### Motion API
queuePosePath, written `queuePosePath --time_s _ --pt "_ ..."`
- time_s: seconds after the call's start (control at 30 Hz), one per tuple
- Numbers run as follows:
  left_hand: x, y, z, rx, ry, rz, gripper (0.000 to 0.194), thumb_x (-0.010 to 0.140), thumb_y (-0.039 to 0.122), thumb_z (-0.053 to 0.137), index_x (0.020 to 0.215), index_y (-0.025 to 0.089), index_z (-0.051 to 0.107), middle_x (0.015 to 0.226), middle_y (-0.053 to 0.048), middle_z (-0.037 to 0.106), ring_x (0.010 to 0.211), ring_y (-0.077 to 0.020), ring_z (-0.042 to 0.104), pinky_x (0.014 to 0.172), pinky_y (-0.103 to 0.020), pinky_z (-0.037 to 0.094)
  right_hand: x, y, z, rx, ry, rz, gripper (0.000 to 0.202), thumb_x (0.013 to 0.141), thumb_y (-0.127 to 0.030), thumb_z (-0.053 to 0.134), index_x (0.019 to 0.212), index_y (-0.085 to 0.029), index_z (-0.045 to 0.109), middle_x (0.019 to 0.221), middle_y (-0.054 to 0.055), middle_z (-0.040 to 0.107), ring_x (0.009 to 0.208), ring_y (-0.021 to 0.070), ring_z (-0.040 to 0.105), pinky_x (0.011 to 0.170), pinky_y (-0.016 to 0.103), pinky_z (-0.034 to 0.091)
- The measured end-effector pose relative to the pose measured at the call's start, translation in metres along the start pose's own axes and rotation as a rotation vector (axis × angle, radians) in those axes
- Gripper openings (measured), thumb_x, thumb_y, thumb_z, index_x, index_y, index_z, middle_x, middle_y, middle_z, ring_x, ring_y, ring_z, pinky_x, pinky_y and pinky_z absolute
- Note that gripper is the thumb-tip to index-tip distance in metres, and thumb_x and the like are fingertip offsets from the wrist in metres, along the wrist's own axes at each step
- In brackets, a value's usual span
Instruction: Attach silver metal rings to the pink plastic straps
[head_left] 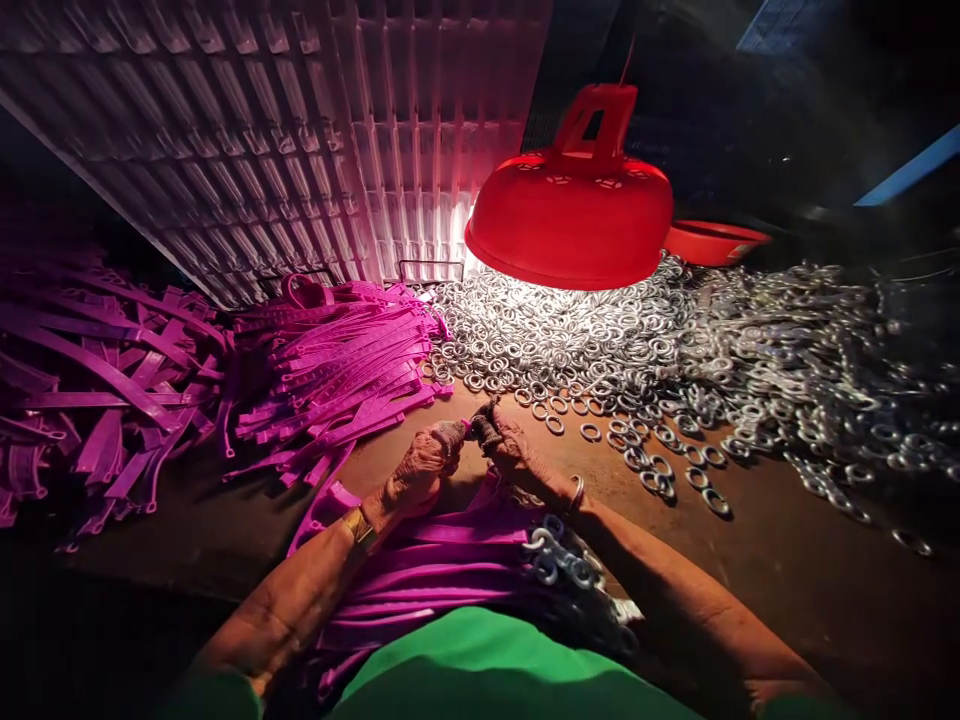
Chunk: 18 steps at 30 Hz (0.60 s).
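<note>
Close together over the table, both my hands are closed with their fingertips meeting. My left hand pinches the end of a purple strap, of which only a small bit shows. My right hand, with grey coverings on its fingers, is pressed against that same end. Whatever lies inside its grip is hidden. Below my wrists is a bundle of purple straps, and metal rings sit at the bundle's right end.
A tied-looking heap of purple straps lies left of my hands, with a looser pile farther left. Many silver rings cover the table at right. A red lamp hangs low above them, before a red basin and corrugated sheet.
</note>
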<state>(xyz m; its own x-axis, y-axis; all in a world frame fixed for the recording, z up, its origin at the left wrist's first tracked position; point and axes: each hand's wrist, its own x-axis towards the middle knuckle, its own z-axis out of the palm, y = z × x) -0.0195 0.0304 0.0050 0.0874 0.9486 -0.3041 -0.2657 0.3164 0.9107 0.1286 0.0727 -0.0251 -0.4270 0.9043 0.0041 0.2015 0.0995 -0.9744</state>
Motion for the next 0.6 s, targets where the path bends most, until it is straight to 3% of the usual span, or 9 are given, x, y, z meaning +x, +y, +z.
queuePosePath --time_s 0.07,0.23,0.4,0.5,0.6 --pt "-0.002 0.003 0.002 0.064 -0.026 0.055 0.039 0.072 0.050 0.063 0.058 0.021 0.040 0.051 0.007 0.029 0.048 -0.0069 0.021 0.046 -0.025 0.018 0.000 -0.002 -0.003 -0.025 -0.006 0.030 0.005 0.075 -0.026 0.042 0.072 -0.021 0.041 0.067 -0.002 0.041 0.060 0.0118 0.031 0.053 0.024 0.029" --pt "-0.007 0.003 0.007 0.153 -0.094 0.080 0.030 0.069 0.041 0.068 0.060 0.017 0.053 0.053 0.005 0.040 0.051 -0.0069 0.027 0.047 -0.023 0.020 -0.001 -0.011 -0.010 -0.014 -0.062 0.091 0.014 0.077 -0.031 0.046 0.069 -0.021 0.040 0.062 -0.004 0.037 0.057 0.0104 0.029 0.051 0.023 0.027" --pt "-0.015 0.021 0.013 0.188 -0.077 -0.061 0.022 0.070 0.037 0.063 0.066 0.015 0.060 0.054 0.002 0.054 0.044 -0.0072 0.039 0.042 -0.022 0.024 -0.008 -0.034 -0.015 -0.040 0.004 -0.014 0.028 0.084 -0.043 0.046 0.069 -0.021 0.041 0.066 -0.002 0.043 0.058 0.0105 0.034 0.052 0.024 0.031" --pt "-0.025 0.046 0.018 0.190 -0.051 -0.167 0.025 0.070 0.036 0.063 0.056 0.017 0.053 0.042 0.006 0.042 0.036 -0.0053 0.031 0.038 -0.022 0.018 -0.028 -0.061 -0.018 -0.157 -0.087 -0.085 0.032 0.091 -0.048 0.040 0.079 -0.019 0.049 0.061 -0.002 0.045 0.053 0.0102 0.037 0.049 0.024 0.030" --pt "-0.043 0.068 0.021 0.231 -0.109 -0.210 0.029 0.066 0.039 0.068 0.054 0.017 0.053 0.039 0.009 0.033 0.035 -0.0036 0.022 0.038 -0.024 0.011 -0.062 -0.081 -0.018 -0.250 -0.228 -0.125 0.029 0.091 -0.044 0.049 0.104 -0.019 0.050 0.055 -0.006 0.044 0.046 0.0086 0.032 0.045 0.023 0.023"
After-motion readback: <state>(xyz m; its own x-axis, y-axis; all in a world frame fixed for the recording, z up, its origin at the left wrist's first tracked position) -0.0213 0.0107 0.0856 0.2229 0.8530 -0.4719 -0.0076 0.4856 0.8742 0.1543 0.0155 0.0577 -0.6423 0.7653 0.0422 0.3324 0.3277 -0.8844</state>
